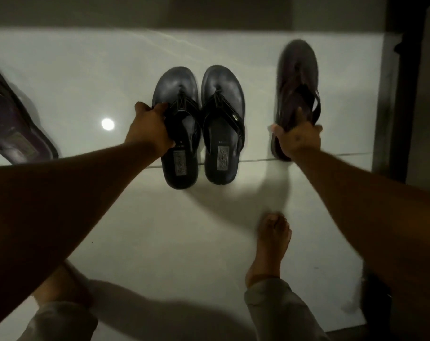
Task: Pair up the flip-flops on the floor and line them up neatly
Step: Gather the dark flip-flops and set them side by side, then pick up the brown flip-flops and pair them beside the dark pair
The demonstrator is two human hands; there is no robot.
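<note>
Two black flip-flops stand side by side on the pale tiled floor, toes pointing away from me. My left hand [150, 126] grips the left black flip-flop [178, 166] at its outer edge and strap. The right black flip-flop [223, 153] lies free, close against its partner. Further right, my right hand [296, 140] holds a dark brown flip-flop [297, 70] by its heel end, toe pointing away; it is blurred. A second dark brown flip-flop [14, 124] lies angled at the far left edge, partly cut off.
My bare right foot [273, 244] stands on the tile below the pair, my left foot [61, 284] lower left. A dark upright post [408, 94] and a wall strip border the floor on the right. A lamp reflection [107, 124] shines on the tile.
</note>
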